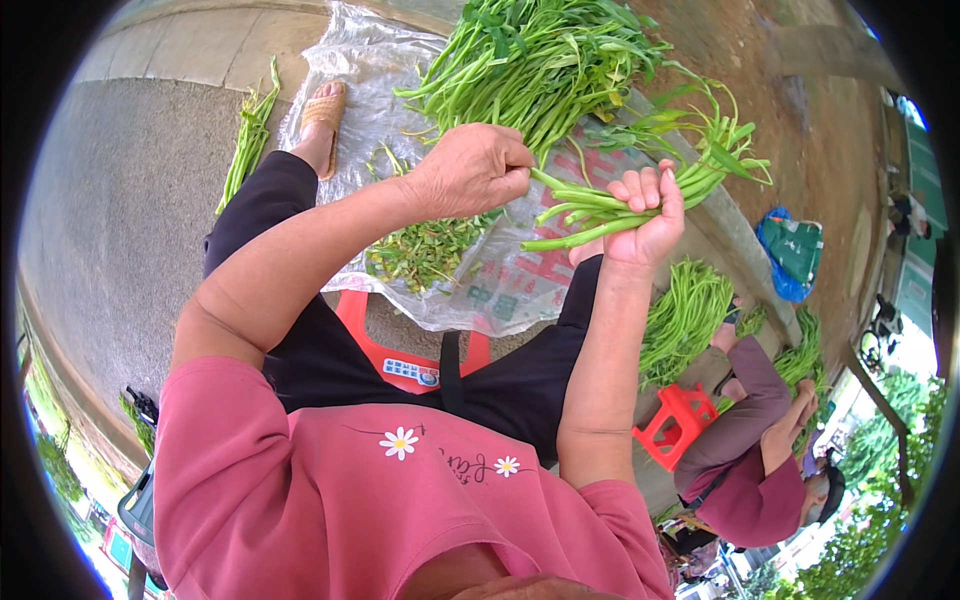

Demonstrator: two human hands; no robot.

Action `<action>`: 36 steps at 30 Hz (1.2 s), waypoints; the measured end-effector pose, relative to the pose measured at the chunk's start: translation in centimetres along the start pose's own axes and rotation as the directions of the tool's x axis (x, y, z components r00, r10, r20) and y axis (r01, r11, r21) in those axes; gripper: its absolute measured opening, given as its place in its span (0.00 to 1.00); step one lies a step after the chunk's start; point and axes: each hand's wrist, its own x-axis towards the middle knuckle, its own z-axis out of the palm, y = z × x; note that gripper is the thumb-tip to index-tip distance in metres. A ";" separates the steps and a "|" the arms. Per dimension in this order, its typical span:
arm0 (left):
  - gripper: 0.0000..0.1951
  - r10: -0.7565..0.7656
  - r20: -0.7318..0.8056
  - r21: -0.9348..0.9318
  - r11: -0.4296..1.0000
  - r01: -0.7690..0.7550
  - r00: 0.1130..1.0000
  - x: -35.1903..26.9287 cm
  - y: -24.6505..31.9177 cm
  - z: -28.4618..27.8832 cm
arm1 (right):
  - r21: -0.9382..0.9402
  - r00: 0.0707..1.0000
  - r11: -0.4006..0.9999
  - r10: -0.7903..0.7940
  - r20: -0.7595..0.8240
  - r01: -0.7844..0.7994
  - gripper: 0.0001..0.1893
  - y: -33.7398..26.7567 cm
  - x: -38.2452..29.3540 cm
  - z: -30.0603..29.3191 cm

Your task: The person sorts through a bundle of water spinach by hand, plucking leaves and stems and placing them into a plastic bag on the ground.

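My right hand (646,214) is closed around a bundle of water spinach stems (574,236), palm towards me. The pale stem ends point left, and the leafy tops (724,154) hang out on the far side. My left hand (480,169) pinches the end of one stem of that bundle between thumb and fingers. Just beyond both hands lies a large heap of leafy water spinach (540,67) on a clear plastic sheet (517,292) that bears red and green print. Below my left forearm is a pile of short green trimmings (424,251).
A few stems (251,135) lie on the concrete at left. A red plastic stool (394,360) is beneath me. On the right are more greens (682,322), another red stool (675,427), a seated person (750,465), a concrete kerb (720,217) and a green-and-blue bag (791,251).
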 end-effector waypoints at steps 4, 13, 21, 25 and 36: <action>0.08 -0.116 -0.001 -0.247 0.963 0.112 0.993 -0.4 0.2 -0.3 | 0.023 1.000 1.000 -0.008 0.021 0.008 0.06 0.2 0.0 0.6; 0.10 -0.448 0.086 -0.484 0.762 0.431 0.890 -0.8 0.9 0.1 | 0.088 1.000 0.996 -0.009 0.006 0.008 0.06 0.3 0.2 0.4; 0.11 -0.571 0.105 -0.692 0.546 0.472 0.814 -1.0 1.0 0.9 | 0.069 0.997 0.997 -0.012 -0.077 0.017 0.03 0.8 0.4 0.2; 0.10 -0.551 0.055 -0.603 0.647 0.467 0.833 -0.8 0.8 0.6 | 0.081 0.996 0.996 -0.019 -0.085 0.025 0.04 1.1 0.2 0.7; 0.08 -0.578 0.248 -0.450 0.643 0.621 0.778 0.2 -1.5 -1.8 | 0.178 1.000 0.984 -0.011 0.002 0.010 0.06 -2.2 -0.8 -1.6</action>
